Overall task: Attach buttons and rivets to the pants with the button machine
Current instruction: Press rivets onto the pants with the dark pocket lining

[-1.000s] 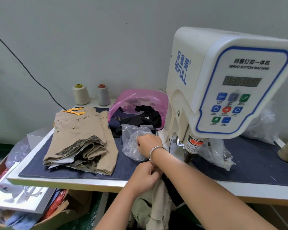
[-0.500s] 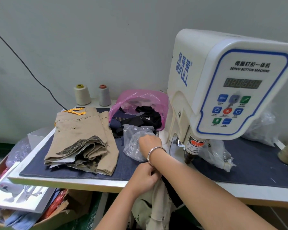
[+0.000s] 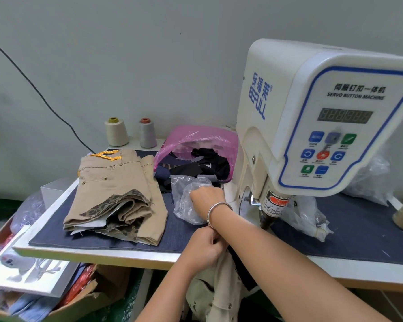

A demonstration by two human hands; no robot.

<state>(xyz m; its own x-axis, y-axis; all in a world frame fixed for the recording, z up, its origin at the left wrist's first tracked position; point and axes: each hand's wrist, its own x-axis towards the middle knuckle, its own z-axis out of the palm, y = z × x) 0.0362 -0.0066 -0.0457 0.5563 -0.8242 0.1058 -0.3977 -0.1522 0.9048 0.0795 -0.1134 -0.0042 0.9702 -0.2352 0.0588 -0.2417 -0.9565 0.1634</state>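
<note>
The white servo button machine stands at the right of the table, its press head low over the blue cloth. My right hand, with a silver bangle on the wrist, reaches into a clear plastic bag left of the machine; its fingertips are hidden in the plastic. My left hand grips khaki pants that hang over the table's front edge. A stack of folded khaki pants lies to the left.
A pink bag of dark fabric scraps sits behind the clear bag. Two thread cones stand at the back. More clear bags lie right of the press head. A cardboard box with clothes sits below left.
My right hand has pushed slightly deeper into the clear bag. The left hand keeps its hold on the pants at the table edge.
</note>
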